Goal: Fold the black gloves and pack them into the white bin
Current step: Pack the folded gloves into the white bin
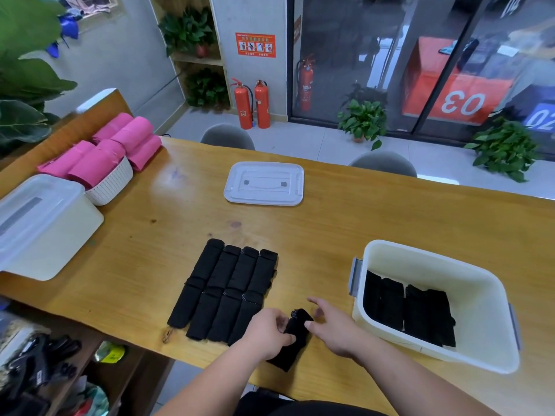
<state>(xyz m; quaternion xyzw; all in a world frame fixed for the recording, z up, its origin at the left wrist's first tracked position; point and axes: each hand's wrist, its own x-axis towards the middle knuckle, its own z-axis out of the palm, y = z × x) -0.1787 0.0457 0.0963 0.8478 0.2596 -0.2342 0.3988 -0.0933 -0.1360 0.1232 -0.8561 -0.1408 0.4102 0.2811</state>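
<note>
While open-topped — white bin point(420, 259), gloves point(417, 312) inside

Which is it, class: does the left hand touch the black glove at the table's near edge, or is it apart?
Touching. In the head view the left hand has its fingers curled round the black glove, with no gap.
</note>
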